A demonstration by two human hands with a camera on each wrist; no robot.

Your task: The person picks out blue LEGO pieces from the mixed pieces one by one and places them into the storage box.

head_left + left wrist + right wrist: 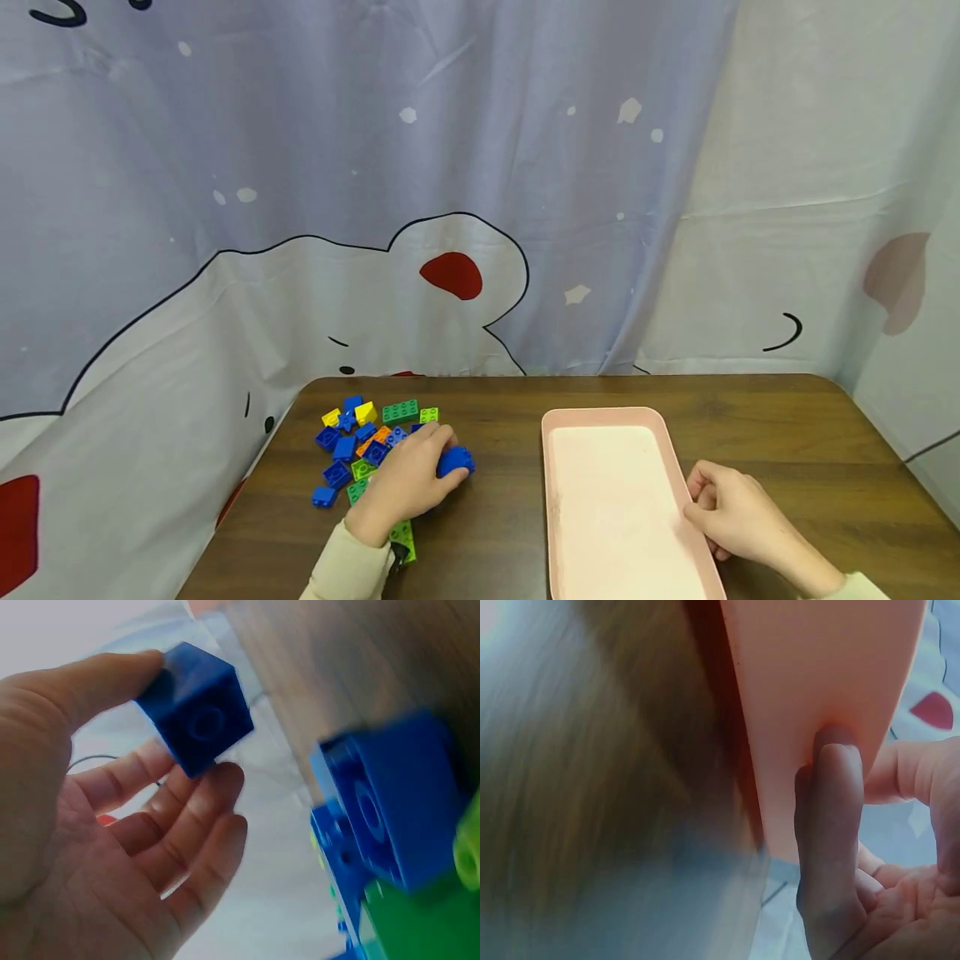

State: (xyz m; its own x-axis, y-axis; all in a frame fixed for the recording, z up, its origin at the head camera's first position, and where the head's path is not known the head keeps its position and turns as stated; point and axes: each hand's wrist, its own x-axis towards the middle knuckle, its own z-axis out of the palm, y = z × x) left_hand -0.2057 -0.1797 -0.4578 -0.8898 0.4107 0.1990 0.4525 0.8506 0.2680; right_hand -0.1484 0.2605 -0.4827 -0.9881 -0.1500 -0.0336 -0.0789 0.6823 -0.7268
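Note:
My left hand (411, 483) lies at the right side of a heap of toy bricks (360, 446) on the brown table (510, 517). It pinches a small blue brick (454, 462) between thumb and fingers; the left wrist view shows that blue brick (199, 712) held at the fingertips, with other blue and green bricks (397, 847) close by. My right hand (731, 512) rests against the right rim of an empty pink tray (600, 417). In the right wrist view a fingertip (832, 817) presses on the pink tray's wall (817, 667).
A curtain with a cartoon bear print (450, 250) hangs behind the table. A light green brick (403, 537) lies near my left wrist. The table's left edge runs just beside the brick heap.

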